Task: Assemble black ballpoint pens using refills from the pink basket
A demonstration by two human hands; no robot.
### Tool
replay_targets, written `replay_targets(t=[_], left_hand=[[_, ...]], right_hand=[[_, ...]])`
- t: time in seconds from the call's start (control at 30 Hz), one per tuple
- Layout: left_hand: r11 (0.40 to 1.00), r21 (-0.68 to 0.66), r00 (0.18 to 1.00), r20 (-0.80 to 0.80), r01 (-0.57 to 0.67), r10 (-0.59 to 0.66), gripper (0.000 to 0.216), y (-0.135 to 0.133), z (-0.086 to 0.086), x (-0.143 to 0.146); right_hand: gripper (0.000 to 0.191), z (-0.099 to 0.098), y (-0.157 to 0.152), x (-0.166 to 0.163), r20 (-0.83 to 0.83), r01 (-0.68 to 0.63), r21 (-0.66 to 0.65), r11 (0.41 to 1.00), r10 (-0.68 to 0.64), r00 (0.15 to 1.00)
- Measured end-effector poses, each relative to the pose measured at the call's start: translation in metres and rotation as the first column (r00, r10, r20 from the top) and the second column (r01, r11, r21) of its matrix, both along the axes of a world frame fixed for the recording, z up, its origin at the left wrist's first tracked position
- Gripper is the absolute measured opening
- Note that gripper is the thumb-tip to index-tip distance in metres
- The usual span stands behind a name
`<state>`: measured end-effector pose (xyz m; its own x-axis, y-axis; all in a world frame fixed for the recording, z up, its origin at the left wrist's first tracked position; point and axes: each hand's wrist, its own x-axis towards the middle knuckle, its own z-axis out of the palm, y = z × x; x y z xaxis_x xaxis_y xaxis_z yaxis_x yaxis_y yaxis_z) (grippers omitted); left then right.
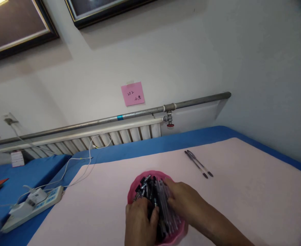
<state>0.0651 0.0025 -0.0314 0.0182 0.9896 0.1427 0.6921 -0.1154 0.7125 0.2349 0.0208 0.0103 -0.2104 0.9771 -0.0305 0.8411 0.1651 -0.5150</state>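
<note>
A pink scalloped basket (131, 187) at the bottom centre holds many pen parts. Clear pen barrels (165, 203) lie lengthwise on its right side, with black and silvery pieces (145, 186) heaped on the left. My left hand (141, 223) reaches in over the near left rim, fingers and thumb curled among the dark pieces; what they pinch is hidden. From the right, my right hand (185, 201) reaches over the rim, its fingers bent round the edge of the clear barrels. Two dark-tipped pens (198, 164) lie side by side on the pink sheet beyond the basket.
A pink sheet (96, 198) covers much of the blue table (191, 136). At left, a power strip (54, 198) carries plugs and white cables. A radiator (130, 135) and a metal pipe (199, 101) run along the wall, below a pink note (133, 94).
</note>
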Motion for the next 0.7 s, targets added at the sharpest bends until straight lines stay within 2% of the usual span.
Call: replay_targets(t=[0.1, 0.2, 0.27, 0.33, 0.4, 0.47, 0.57, 0.7], left_hand=[[0.999, 0.007, 0.999, 0.014, -0.032, 0.032, 0.009, -0.001, -0.002, 0.002], [0.998, -0.004, 0.992, 0.102, -0.068, 0.068, 0.013, -0.003, -0.002, 0.005], [0.997, -0.057, 0.974, 0.217, -0.049, 0.060, 0.016, -0.004, 0.000, 0.004], [0.994, -0.102, 0.918, 0.392, -0.026, 0.065, 0.022, -0.004, 0.002, 0.002], [0.987, -0.159, 0.805, 0.587, 0.013, 0.084, 0.028, -0.004, 0.005, -0.002], [0.972, -0.223, 0.650, 0.750, 0.076, 0.121, 0.031, -0.003, 0.009, -0.008], [0.955, -0.256, 0.410, 0.895, 0.147, 0.177, 0.030, 0.000, 0.017, -0.019], [0.963, -0.267, 0.168, 0.952, 0.043, 0.257, 0.035, 0.003, 0.030, -0.031]], right_hand=[[0.046, -0.004, 0.002, 0.001, -0.038, 0.018, -0.013, 1.000, -0.018, 0.999], [0.046, -0.006, 0.003, 0.002, -0.097, 0.024, -0.026, 0.999, -0.026, 0.995], [0.043, -0.006, 0.004, 0.003, -0.140, 0.015, -0.035, 0.999, -0.020, 0.990], [0.039, -0.003, 0.005, 0.005, -0.165, 0.017, -0.040, 0.999, -0.023, 0.986], [0.035, 0.003, 0.006, 0.005, -0.194, 0.028, -0.026, 0.999, -0.032, 0.980], [0.033, 0.009, 0.005, 0.004, -0.244, 0.027, 0.003, 1.000, -0.026, 0.969], [0.025, 0.017, -0.001, -0.004, -0.317, -0.031, 0.011, 0.999, 0.032, 0.948], [0.014, 0.017, -0.012, -0.019, -0.362, -0.172, -0.061, 0.983, 0.139, 0.922]])
